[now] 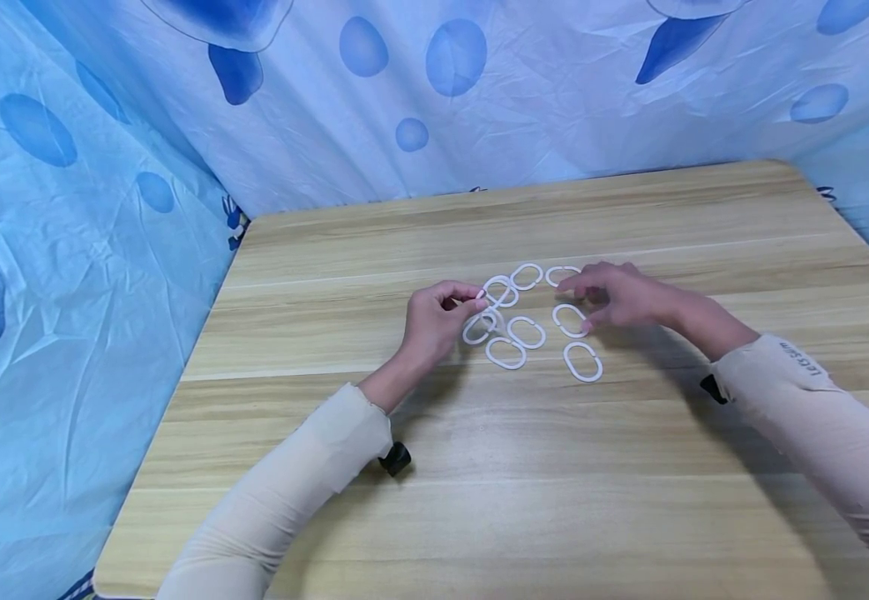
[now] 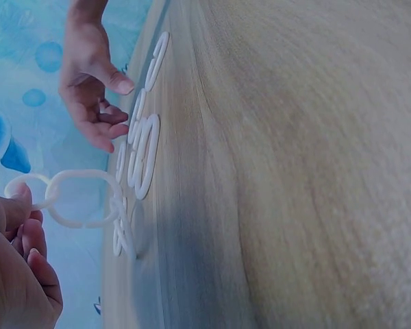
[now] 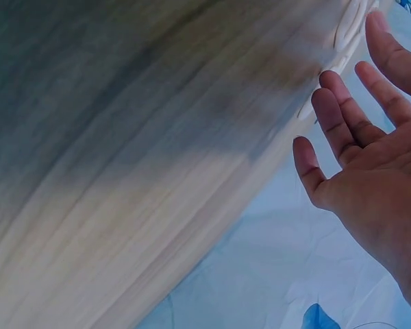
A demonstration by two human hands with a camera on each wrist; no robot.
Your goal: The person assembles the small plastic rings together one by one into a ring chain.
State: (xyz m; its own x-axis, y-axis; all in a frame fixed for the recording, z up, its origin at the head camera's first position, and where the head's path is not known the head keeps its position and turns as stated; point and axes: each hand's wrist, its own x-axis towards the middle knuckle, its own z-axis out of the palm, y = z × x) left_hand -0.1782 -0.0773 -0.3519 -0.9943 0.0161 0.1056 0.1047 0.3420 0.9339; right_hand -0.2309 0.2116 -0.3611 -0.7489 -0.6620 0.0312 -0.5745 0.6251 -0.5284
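Observation:
My left hand (image 1: 434, 318) pinches a white oval plastic ring (image 2: 29, 176) between thumb and fingertips. In the left wrist view, a second oval ring (image 2: 72, 173) is linked through it and hangs toward other rings near the tabletop. My right hand (image 1: 623, 295) hovers at the right side of the loose rings with its fingers spread and bent a little. Its thumb is by one oval ring (image 1: 556, 313), and its fingertips are near another oval ring (image 1: 563, 267); contact is hard to tell. The right wrist view shows no ring in that hand (image 3: 370, 154).
More white oval rings lie between the hands, including a separate oval ring (image 1: 583, 380) nearest me on the right. They rest on a wood-grain table (image 1: 524, 492). A blue patterned curtain (image 1: 314, 142) stands behind the table and along its left side.

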